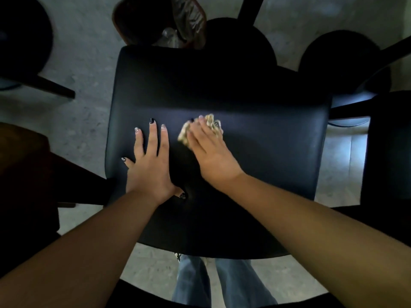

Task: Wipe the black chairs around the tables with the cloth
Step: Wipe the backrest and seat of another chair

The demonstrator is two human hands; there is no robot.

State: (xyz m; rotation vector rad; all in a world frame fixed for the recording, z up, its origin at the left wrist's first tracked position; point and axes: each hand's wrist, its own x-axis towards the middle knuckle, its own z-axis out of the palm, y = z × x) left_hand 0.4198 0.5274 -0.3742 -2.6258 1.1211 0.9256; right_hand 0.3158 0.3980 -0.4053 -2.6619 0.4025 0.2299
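Head view shows you one black chair seat (222, 90) under two hands. Your left hand (151, 165) lies flat, fingers spread, holding nothing; your right hand (209, 152) presses one crumpled cloth (211, 122) down.

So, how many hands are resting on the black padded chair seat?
2. The left hand lies flat on the black padded chair seat near its left edge; the right hand presses a crumpled beige cloth on its middle.
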